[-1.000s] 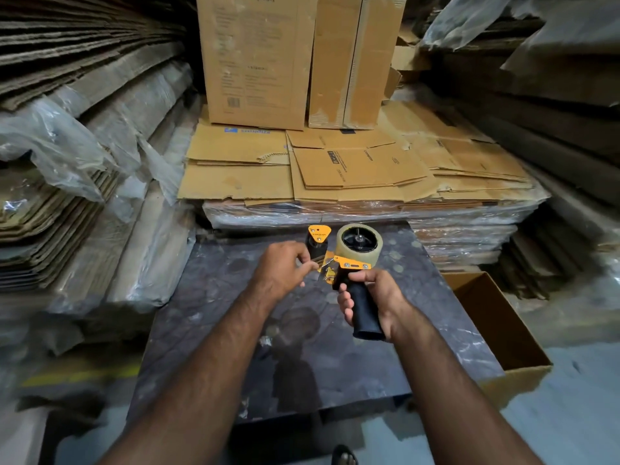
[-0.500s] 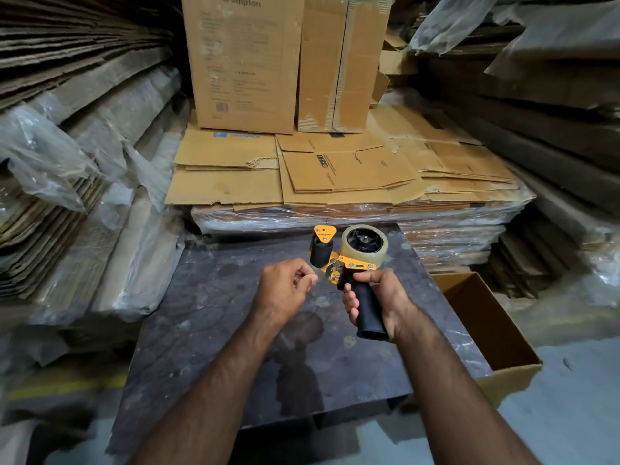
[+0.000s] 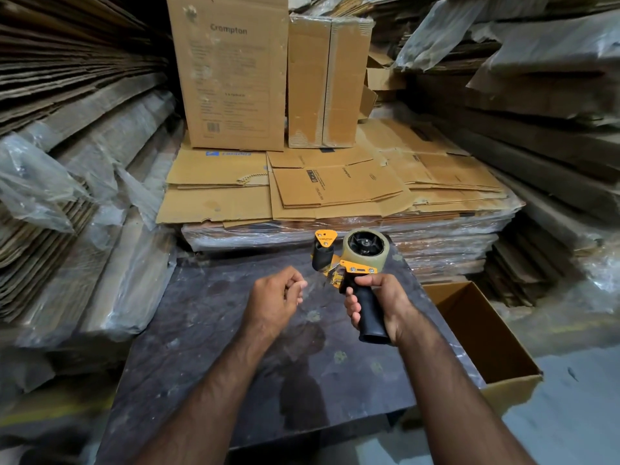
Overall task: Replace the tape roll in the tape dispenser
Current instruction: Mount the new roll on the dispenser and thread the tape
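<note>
The right hand [image 3: 379,302] grips the tape dispenser [image 3: 352,263] by its black handle above the dark surface [image 3: 214,347]; the tape roll [image 3: 366,245] sits on its hub. The left hand [image 3: 275,297] is curled beside the roller, apparently pinching a clear tape end, though this is hard to confirm. Judged light and rigid; the film is thin and sticky, best pinched at its edge.

Count: 1 tape dispenser [image 3: 349,273], 1 tape roll [image 3: 366,246], 2 hands, 2 upright cartons at 12 o'clock, 1 open box [image 3: 483,344] at 3.
</note>
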Tool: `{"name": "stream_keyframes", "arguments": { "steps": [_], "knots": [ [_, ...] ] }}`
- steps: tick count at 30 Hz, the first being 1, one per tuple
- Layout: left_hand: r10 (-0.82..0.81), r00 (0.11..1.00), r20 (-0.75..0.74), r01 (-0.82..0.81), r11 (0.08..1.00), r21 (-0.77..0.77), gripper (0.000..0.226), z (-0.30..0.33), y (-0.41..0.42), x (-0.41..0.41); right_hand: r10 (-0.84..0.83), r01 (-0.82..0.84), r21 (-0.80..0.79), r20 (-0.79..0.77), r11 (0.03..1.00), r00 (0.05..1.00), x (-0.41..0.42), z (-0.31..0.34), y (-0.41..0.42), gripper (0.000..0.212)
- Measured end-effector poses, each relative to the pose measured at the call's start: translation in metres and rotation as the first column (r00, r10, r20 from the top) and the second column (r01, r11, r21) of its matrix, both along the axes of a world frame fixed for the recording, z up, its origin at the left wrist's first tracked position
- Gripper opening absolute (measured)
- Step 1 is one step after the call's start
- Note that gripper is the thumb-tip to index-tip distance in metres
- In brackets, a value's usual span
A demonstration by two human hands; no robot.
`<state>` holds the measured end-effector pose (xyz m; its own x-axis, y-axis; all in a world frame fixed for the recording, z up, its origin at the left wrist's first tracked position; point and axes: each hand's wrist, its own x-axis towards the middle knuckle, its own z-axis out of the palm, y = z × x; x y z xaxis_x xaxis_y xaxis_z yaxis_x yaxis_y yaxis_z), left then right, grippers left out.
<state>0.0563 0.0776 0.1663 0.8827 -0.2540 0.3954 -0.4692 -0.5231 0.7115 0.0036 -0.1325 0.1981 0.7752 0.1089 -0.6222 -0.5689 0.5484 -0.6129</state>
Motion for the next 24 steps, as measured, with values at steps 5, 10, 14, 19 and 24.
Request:
{"name": "stream_keyframes", "arguments": {
  "steps": [5,10,14,19,24],
  "knots": [
    [-0.013,0.994,0.109,0.004,0.997,0.082,0.013,-0.004,-0.013,-0.016,-0.02,0.02,0.002,-0.006,1.0,1.0,0.002,0.001,-0.004,0.02],
    [-0.002,0.999,0.04,0.001,1.0,0.014,0.015,-0.001,-0.01,-0.019,-0.061,0.061,-0.05,0.002,0.997,0.998,-0.001,-0.002,-0.015,0.019],
    [0.009,0.998,-0.063,-0.011,0.999,-0.033,0.01,0.014,-0.002,0.001,0.009,-0.008,-0.044,0.004,0.999,1.0,-0.007,0.001,-0.025,0.02],
    [0.027,0.999,-0.047,-0.021,0.994,0.111,0.005,0.056,0.013,0.034,0.113,-0.113,-0.03,0.019,0.993,0.993,-0.017,0.007,-0.032,0.021],
    [0.02,1.0,-0.02,-0.016,0.984,0.179,0.007,0.076,0.002,0.053,0.192,-0.191,-0.034,0.037,0.981,0.981,-0.024,0.016,-0.028,0.021]
  ]
}}
